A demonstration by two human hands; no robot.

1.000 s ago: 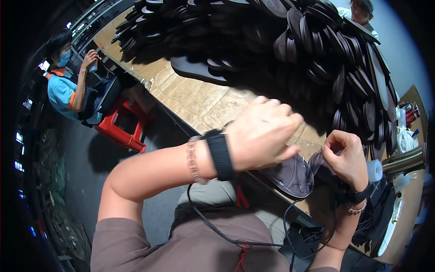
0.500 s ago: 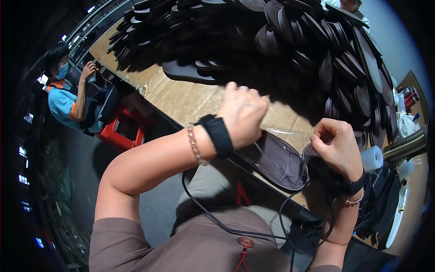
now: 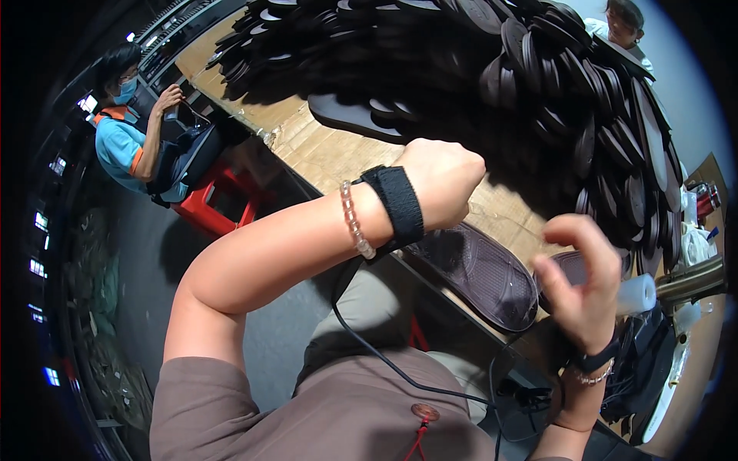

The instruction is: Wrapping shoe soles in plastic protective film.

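A dark brown slipper sole [image 3: 492,278] with a textured top lies at the table's near edge, a clear glossy film showing over it. Above its far left end is my left hand [image 3: 442,183], back upward and fingers curled into a fist; what they hold, if anything, is hidden. My right hand [image 3: 580,280] hovers at the sole's right end, thumb and fingers apart, with nothing visible between them. Partly behind it lies a second brown sole [image 3: 567,265]. Both wrists wear black bands and bead bracelets.
A big heap of dark soles [image 3: 461,84] covers the far side of the cardboard-topped table [image 3: 307,142]. To the right are a pale roll [image 3: 636,294] and a metal cylinder [image 3: 692,276]. A black cable [image 3: 400,388] crosses my lap. A masked person [image 3: 127,146] sits left, by a red stool [image 3: 215,203].
The clear film stretched between my hands no longer spans them. My right hand has opened from a pinch. My left fist has shifted slightly right, as the whole view has shifted.
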